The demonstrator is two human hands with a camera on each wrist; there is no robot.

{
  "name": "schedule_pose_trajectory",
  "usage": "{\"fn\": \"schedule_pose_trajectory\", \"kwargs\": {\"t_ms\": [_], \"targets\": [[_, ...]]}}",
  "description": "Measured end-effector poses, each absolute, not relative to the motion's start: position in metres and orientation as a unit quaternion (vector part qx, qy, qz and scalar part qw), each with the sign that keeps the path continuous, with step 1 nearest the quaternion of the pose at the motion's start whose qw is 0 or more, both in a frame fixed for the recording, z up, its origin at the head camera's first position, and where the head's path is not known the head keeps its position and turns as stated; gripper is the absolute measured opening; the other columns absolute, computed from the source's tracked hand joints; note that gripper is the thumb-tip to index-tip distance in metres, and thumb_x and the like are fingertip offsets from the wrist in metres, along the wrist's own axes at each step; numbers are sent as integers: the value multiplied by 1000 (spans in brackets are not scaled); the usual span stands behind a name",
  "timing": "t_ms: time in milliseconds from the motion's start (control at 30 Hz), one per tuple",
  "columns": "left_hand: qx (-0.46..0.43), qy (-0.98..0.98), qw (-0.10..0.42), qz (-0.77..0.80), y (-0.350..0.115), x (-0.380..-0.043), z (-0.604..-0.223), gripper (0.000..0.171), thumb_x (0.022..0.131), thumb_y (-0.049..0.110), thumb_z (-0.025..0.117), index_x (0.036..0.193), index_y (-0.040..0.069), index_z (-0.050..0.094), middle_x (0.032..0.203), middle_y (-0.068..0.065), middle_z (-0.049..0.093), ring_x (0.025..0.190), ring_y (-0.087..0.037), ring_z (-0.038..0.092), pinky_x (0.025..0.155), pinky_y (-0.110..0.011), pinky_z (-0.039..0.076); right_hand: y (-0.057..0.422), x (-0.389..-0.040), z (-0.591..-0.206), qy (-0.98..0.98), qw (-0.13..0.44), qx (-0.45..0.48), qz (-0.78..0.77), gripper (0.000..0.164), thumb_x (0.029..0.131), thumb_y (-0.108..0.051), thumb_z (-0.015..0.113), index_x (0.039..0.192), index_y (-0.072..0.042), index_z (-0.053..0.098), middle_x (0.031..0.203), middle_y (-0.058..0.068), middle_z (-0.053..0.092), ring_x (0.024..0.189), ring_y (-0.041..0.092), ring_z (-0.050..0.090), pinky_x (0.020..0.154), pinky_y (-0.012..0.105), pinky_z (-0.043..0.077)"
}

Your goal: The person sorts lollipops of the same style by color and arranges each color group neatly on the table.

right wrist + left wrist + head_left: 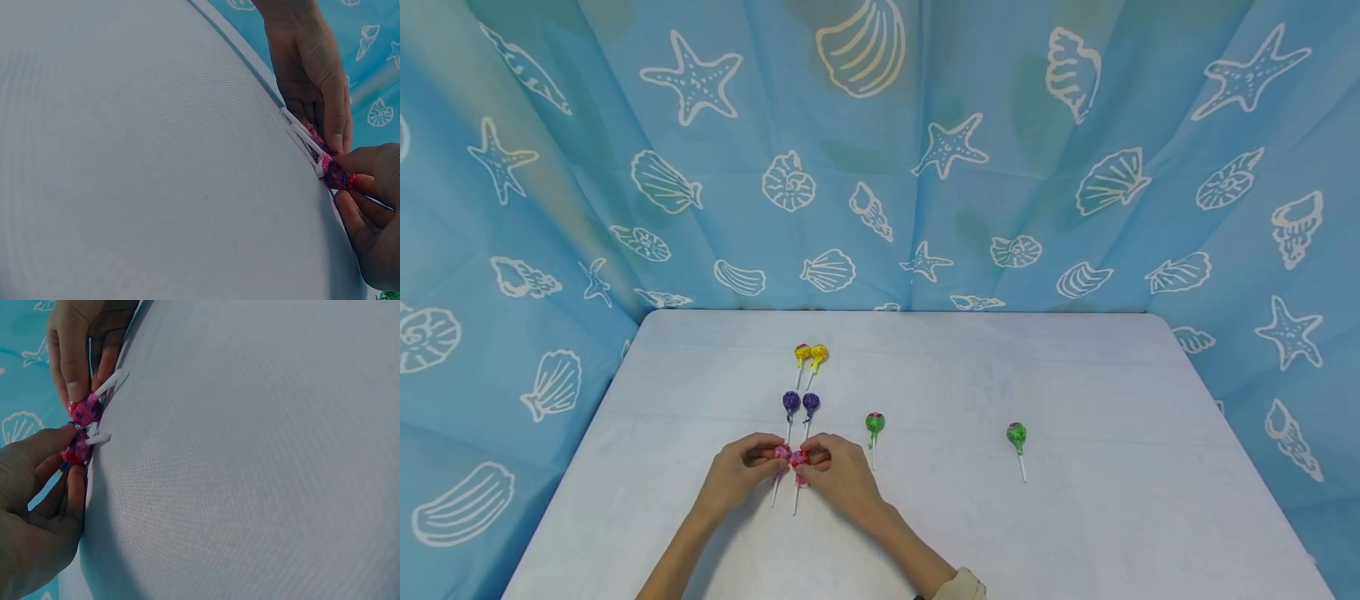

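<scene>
Two pink lollipops lie side by side at the table's front left, white sticks toward the person. My left hand [741, 471] pinches the left pink lollipop [76, 450] by its wrapped head, thumb on one side and fingers on the other. The right pink lollipop [335, 174] is pinched the same way by my right hand [841, 475]. Both heads are close together, partly hidden by fingertips. Just beyond the hands lie two purple lollipops [791, 402], their sticks reaching down toward the fingers.
Farther back, two yellow lollipops [818, 354] form a pair. One green lollipop [875, 423] lies right of my right hand, and another green lollipop [1017, 434] farther right. All rest on a white table [1112, 517]; a blue seashell-patterned curtain [970, 217] surrounds its back and sides.
</scene>
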State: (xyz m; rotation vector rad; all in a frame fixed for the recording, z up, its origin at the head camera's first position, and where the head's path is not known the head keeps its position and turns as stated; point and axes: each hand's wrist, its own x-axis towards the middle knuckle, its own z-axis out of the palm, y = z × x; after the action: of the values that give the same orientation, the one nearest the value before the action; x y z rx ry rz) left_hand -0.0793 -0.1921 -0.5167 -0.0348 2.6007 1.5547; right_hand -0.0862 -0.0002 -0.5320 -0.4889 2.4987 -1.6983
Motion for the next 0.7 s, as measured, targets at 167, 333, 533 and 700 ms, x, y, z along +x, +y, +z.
{"fn": "schedule_pose_trajectory", "kwargs": {"t_ms": [167, 333, 533, 700], "targets": [[-11, 859, 54, 509, -192, -79, -516, 27, 86, 1, 77, 112, -2, 70, 97, -5, 71, 89, -19, 67, 78, -20, 53, 0, -86, -532, 812, 38, -163, -559, 20, 85, -6, 78, 103, -3, 71, 91, 2, 71, 77, 6, 66, 71, 18, 55], [-7, 854, 55, 517, -192, -79, -516, 29, 85, 1, 77, 113, -2, 70, 99, -7, 71, 90, -19, 67, 79, -21, 53, 0, -86, -533, 811, 39, -164, -560, 21, 85, -6, 78, 104, -3, 71, 92, 2, 70, 77, 5, 65, 70, 18, 54], [-4, 849, 56, 525, -192, -80, -517, 30, 84, 3, 79, 113, -1, 71, 98, -7, 71, 89, -18, 67, 79, -21, 54, 1, -86, -532, 809, 37, -162, -563, 20, 85, -7, 78, 103, -3, 71, 92, 2, 70, 78, 6, 66, 70, 18, 55], [-3, 855, 50, 516, -192, -79, -515, 29, 86, 5, 78, 113, -2, 71, 100, -8, 71, 91, -18, 66, 80, -21, 53, 0, -86, -532, 811, 39, -160, -561, 20, 86, -7, 77, 104, -2, 71, 92, 2, 70, 78, 4, 65, 71, 18, 54]]}}
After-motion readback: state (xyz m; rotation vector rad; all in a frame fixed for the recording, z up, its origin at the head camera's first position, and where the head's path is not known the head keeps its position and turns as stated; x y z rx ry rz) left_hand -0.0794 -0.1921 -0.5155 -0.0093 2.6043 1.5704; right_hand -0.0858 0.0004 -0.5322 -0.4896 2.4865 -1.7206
